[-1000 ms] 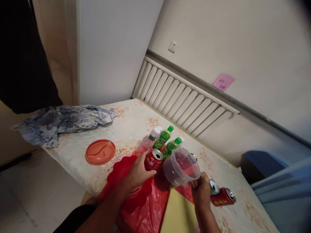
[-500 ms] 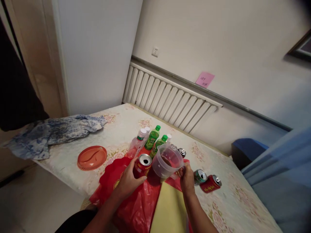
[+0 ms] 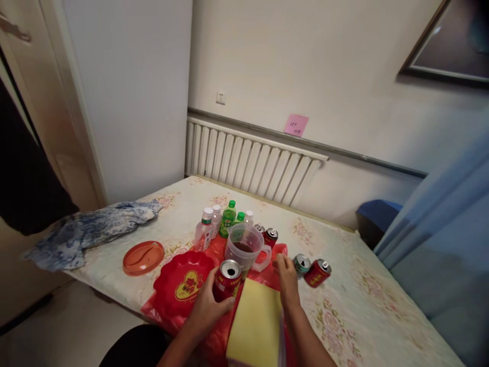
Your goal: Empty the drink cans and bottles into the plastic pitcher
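Observation:
My left hand (image 3: 208, 300) is wrapped round a red drink can (image 3: 226, 286), upright with its top opened. Just behind the can stands a clear plastic measuring jug (image 3: 240, 259) with dark liquid in it. My right hand (image 3: 287, 278) is a little to the right of the jug's handle, not touching it, with fingers loosely bent and nothing in them. Below and between my hands lies a thick yellow-covered pad (image 3: 255, 321). A red scalloped plate (image 3: 168, 285) with a yellow heart lies left of my left hand.
Behind the jug stand several bottles (image 3: 228, 220) and dark red cans (image 3: 271, 236). A green can (image 3: 301, 263) and another red can (image 3: 318, 273) are at the right. An orange lid (image 3: 143, 258) and a patterned cloth (image 3: 110, 224) lie left. Red plastic film (image 3: 216, 250) covers part of the table.
My right hand has let go of the jug's handle and moved slightly away. The jug, held tilted before, now stands upright. My left hand still has the can. The head view has turned.

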`<state>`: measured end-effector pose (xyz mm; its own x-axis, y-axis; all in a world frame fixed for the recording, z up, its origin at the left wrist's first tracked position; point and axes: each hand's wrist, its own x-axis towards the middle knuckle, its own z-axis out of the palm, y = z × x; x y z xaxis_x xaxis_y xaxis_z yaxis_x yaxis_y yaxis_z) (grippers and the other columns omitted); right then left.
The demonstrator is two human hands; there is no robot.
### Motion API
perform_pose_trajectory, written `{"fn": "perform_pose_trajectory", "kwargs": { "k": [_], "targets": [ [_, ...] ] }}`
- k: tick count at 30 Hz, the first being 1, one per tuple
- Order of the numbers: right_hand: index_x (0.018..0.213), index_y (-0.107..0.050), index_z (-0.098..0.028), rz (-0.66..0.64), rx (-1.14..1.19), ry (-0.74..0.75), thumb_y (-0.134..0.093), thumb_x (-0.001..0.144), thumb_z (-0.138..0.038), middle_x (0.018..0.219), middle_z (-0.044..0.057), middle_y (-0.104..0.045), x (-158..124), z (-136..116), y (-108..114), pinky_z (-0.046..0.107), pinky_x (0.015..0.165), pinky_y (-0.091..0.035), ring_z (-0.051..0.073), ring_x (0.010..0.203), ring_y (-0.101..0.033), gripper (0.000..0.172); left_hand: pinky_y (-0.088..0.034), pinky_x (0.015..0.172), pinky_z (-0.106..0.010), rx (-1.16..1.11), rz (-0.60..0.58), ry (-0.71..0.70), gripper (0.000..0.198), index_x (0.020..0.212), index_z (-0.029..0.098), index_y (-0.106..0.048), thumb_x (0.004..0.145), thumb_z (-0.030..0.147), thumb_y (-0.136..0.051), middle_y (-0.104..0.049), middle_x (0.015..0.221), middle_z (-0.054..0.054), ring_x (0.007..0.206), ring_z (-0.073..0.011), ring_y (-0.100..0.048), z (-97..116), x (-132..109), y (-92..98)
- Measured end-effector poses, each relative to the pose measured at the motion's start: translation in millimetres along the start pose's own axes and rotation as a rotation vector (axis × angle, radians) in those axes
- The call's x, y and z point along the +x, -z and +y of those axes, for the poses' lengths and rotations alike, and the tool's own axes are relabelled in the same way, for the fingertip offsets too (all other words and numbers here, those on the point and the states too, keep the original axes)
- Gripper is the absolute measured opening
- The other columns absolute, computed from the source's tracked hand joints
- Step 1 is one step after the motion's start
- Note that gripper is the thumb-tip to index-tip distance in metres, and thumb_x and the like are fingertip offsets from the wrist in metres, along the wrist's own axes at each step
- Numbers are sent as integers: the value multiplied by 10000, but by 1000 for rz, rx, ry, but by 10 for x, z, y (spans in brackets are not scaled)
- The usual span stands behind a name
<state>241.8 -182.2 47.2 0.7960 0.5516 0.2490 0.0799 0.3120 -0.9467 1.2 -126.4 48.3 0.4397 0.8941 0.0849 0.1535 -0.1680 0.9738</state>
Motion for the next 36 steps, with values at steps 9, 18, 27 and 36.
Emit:
{"fn": "perform_pose_trajectory", "kwargs": {
  "k": [9,18,27,36],
  "targets": [
    [1113,-634,-168,-320,-85,-240,-794,655,-424,1019,115,-714,-790,-148,427,395,856,-534,283,957,-687,549,-400,1082,-442,-33,-123,-57,749,1316,172,-455,596,171,-663,-601,1323,-121,1246,-294,-546,185,-225,-520],
    [1231,-590,-217,-392,21,-246,-747,598,-200,1161,66,-701,-1097,-570,621,414,936,-525,301,1129,-630,652,-434,1064,-433,-18,-272,-170,716,1274,191,-490,575,170,-647,-619,1292,-99,1212,-291,-572,255,-414,-1091],
    [1160,-609,-165,-211,-200,-185,-624,541,-90,1093,67,-726,-1147,-537,978,388,938,-518,282,1046,-664,624,-426,1078,-426,-39,-427,-225,709,1318,187,-460,631,140,-630,-581,1326,-123,1220,-281,-564,268,-563,-1530],
    [1114,-658,-131,12,-368,-123,-685,569,-225,1024,103,-743,-947,-401,1458,377,871,-548,292,963,-690,554,-391,1090,-504,222,-383,-319,629,1308,188,-480,729,331,-680,-551,1332,-142,1247,-311,-515,-324,-305,-1598]
  ]
}}
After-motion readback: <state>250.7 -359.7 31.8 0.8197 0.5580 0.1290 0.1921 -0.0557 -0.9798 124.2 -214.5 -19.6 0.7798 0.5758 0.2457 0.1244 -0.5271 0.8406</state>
